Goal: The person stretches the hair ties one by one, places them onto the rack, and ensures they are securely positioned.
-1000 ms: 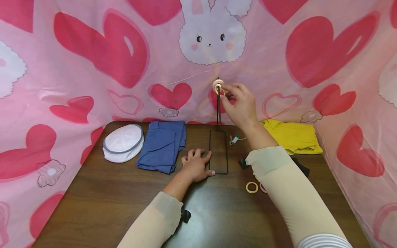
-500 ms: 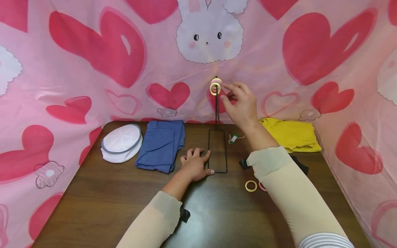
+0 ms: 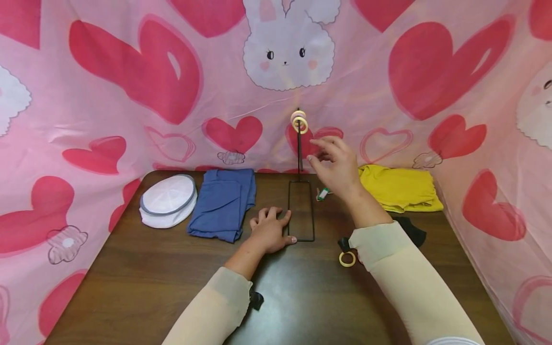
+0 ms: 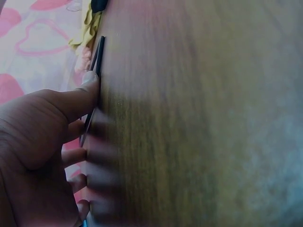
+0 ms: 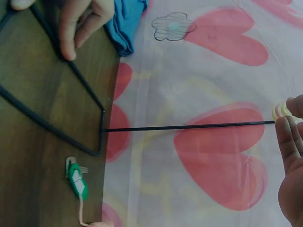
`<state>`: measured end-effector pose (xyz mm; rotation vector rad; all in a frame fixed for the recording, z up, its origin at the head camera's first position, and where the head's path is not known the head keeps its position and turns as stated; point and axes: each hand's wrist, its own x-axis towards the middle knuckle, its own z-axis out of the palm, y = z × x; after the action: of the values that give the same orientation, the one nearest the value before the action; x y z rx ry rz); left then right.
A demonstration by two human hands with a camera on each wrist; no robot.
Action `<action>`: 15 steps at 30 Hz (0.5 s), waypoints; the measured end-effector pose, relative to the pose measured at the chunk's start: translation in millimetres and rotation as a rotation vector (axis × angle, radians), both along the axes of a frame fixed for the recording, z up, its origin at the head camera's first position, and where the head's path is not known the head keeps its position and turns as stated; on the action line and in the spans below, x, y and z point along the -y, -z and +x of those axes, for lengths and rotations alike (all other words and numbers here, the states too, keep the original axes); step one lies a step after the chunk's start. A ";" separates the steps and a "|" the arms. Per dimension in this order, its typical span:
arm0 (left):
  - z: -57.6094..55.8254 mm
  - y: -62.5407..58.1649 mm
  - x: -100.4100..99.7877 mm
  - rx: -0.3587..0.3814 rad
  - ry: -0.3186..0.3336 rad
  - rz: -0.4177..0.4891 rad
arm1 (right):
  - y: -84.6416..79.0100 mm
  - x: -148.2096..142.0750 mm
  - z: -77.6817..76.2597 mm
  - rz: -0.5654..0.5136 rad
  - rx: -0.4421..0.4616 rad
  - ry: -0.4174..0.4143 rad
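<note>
A black wire stand [image 3: 299, 155] has a rectangular base and an upright post. Yellow and pink rings [image 3: 305, 128] hang together at its top, the front one yellow. With fingers spread, my left hand [image 3: 269, 233] rests at the base's left side; its thumb presses the near left corner, as the left wrist view also shows. My right hand [image 3: 336, 163] is right of the post and below the rings, apart from them, fingers loosely bent and holding nothing. On the table lies another yellow ring [image 3: 347, 266], with a pink ring mostly hidden behind the right sleeve.
A white cap-like item with grey rim [image 3: 168, 195] and a folded blue cloth [image 3: 221, 206] lie left. Folded yellow cloth [image 3: 398, 189] and a black cloth [image 3: 414, 232] lie right. A small green-and-white corded item [image 3: 323, 193] sits beside the base. Pink heart-print fabric hangs behind.
My right hand has let go of the front yellow ring, which now hangs on the stand, and has moved down and away. My left hand stays on the base.
</note>
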<state>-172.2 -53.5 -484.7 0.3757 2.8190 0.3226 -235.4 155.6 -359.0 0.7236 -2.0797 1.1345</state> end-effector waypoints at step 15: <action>0.1 1.8 1.1 -0.013 0.001 0.007 | 36.9 -23.0 43.1 0.073 0.006 0.007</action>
<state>-172.1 -54.6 -486.5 0.3815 2.8308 0.3312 -192.3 178.7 -395.9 0.7472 -2.1366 1.0632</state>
